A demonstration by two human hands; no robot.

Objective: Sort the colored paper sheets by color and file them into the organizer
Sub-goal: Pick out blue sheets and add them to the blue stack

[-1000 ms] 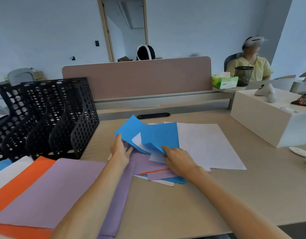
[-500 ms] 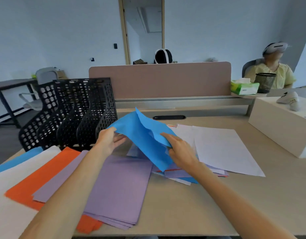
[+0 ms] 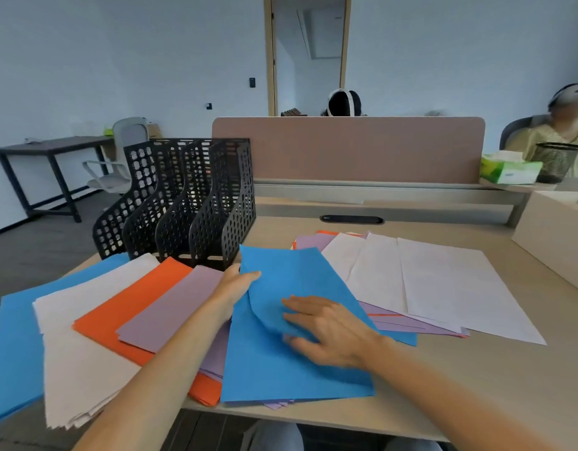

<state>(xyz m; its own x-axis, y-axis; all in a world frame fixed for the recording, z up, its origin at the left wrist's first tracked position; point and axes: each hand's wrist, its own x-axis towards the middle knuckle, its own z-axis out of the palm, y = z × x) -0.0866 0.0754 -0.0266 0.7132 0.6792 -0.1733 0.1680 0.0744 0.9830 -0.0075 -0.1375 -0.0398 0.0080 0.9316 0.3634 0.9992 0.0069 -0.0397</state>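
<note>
Two blue sheets point(image 3: 294, 362) are held over the desk in front of me. My left hand point(image 3: 235, 288) pinches their left edge. My right hand point(image 3: 326, 330) pinches a fold of the upper blue sheet between thumb and fingers. Sorted piles fan out on the left: blue point(image 3: 14, 346), white point(image 3: 76, 346), orange point(image 3: 125, 307) and purple point(image 3: 170, 307). A mixed unsorted pile with white sheets point(image 3: 437, 281), purple point(image 3: 313, 241) and orange edges lies to the right. The black perforated organizer point(image 3: 183, 203) stands behind the sorted piles, its slots holding no paper that I can see.
A pink desk divider point(image 3: 346, 148) closes off the back. A cream box point(image 3: 557, 236) sits at the right edge. A green tissue box point(image 3: 509, 170) and a mesh cup point(image 3: 554, 161) stand beyond it. Two people sit behind the divider.
The blue sheets have moved left and down from above the mixed pile to over the purple pile near the desk's front edge. Both hands travelled with them.
</note>
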